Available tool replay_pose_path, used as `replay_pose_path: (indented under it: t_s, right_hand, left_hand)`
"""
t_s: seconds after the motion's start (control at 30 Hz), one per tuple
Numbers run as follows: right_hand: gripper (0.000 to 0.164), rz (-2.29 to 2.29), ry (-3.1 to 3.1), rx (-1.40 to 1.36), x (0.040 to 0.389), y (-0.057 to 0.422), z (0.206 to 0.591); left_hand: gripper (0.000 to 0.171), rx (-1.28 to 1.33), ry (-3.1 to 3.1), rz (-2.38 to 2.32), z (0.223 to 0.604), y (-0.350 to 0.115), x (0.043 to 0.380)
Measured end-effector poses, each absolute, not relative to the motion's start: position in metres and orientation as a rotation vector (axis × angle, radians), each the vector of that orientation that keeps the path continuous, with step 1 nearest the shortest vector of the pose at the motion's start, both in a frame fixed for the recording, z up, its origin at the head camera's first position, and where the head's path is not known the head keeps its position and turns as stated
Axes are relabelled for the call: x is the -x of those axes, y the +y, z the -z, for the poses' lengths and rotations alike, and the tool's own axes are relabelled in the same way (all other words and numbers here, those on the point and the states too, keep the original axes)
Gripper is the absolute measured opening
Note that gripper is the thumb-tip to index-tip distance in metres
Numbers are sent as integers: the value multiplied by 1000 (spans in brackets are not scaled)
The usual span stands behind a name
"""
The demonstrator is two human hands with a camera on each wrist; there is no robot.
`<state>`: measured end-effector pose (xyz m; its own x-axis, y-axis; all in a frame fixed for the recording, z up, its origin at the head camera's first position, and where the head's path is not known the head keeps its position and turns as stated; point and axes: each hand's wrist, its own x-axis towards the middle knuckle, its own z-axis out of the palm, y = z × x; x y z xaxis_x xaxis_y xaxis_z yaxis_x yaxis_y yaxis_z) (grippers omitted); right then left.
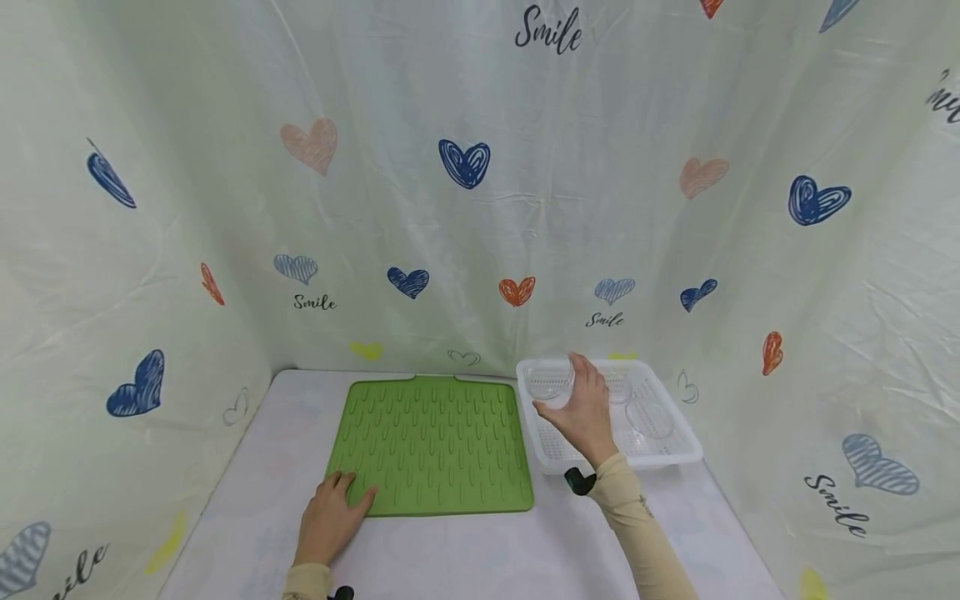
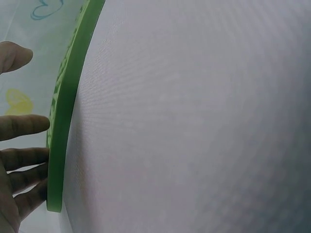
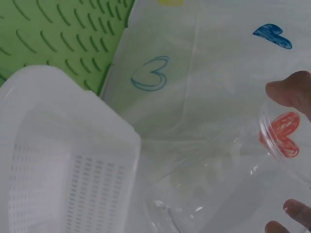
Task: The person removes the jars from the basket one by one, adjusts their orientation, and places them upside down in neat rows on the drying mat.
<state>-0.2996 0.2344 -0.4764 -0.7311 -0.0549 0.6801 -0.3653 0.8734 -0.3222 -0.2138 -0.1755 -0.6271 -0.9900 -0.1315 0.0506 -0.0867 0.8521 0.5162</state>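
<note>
My left hand (image 1: 330, 521) is at the near left corner of the green ridged mat (image 1: 435, 446), its fingertips on the mat. In the left wrist view those fingers (image 2: 26, 158) are spread and fairly straight against the mat's edge (image 2: 60, 126). Over the white basket (image 1: 551, 462) at the right, my right hand (image 1: 585, 417) holds a clear cup (image 1: 550, 385) between thumb and curved fingers. The right wrist view shows the cup (image 3: 209, 179) tilted, its rim by the thumb (image 3: 291, 92); part of the hand falls outside that frame.
Another clear rounded piece (image 1: 649, 419) lies in the basket's right half, with a further one (image 1: 619, 388) near its back. A white cloth covers the table (image 1: 450, 554). Behind and at both sides hangs a curtain (image 1: 405, 225) printed with hearts.
</note>
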Motion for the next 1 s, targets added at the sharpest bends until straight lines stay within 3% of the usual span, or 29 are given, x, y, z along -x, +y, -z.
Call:
replay_pose_path:
  t_s: [0.5,1.0]
  right_hand:
    - [108,-27,-2269,-579,278,192,463]
    - [111,104,-2353,-672,267,156,477]
  left_hand:
    - [71,-153,-2948,832,625,-177,214]
    - [73,-75,-2989,845,610,-176,218]
